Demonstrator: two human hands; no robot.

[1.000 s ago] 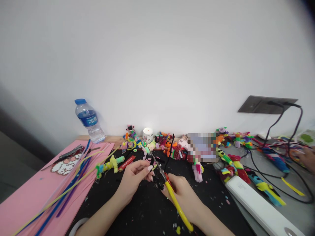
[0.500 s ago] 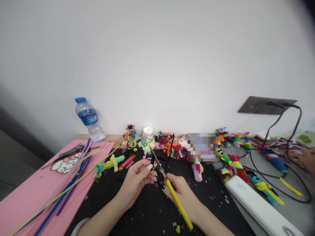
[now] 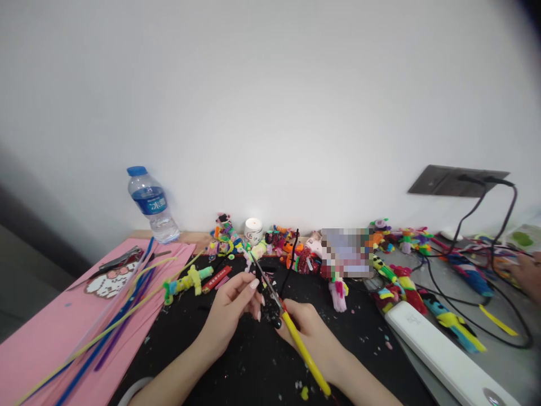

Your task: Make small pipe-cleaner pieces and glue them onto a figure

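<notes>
My right hand (image 3: 310,327) is wrapped round yellow-handled scissors (image 3: 302,349), their narrow metal blades slanting up and left. My left hand (image 3: 236,304) is closed in a pinch just left of the blades. Its fingertips grip a short dark piece, probably black pipe cleaner, which barely shows against the black mat. A thin black pipe cleaner (image 3: 291,256) rises behind the blades; whether a hand holds its lower end is hidden. Left of my left hand lies a yellow and green pipe-cleaner figure (image 3: 192,281).
A black mat (image 3: 249,372) with scraps lies below my hands. Pink sheets (image 3: 38,338) with loose pipe cleaners and a water bottle (image 3: 152,206) are left. Pipe-cleaner figures and a white cup (image 3: 253,231) line the wall. Right are a white device (image 3: 443,355), cables, and another person's hand (image 3: 528,273).
My left hand has shifted slightly left and its dark piece shows less. The scissors have moved slightly left, still in my right hand. The view has shifted a little.
</notes>
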